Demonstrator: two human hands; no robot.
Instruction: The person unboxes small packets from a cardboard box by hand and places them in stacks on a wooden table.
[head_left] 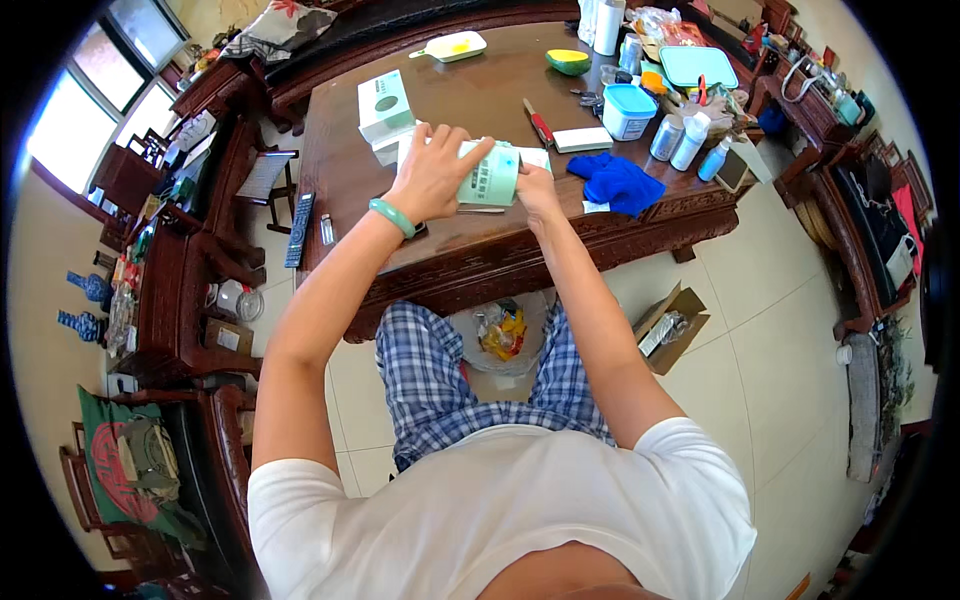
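Note:
A pale green box (490, 177) with dark print is held at the near edge of the dark wooden table (450, 92). My left hand (430, 172), with a green bangle at its wrist, curls over the box's left part. At the box's right end my right hand (540, 192) grips it, its fingertips partly hidden behind the end. Just beyond my left hand stands another green-and-white box (386, 106). White pieces lie partly hidden under and behind the held box.
On the table's right are a blue cloth (615, 182), a red-handled knife (538, 122), a white box (583, 140), a blue-lidded tub (628, 110) and several bottles. A remote (300, 230) lies left. Below, a lined bin (470, 345) stands between my knees, an open carton (670, 328) right.

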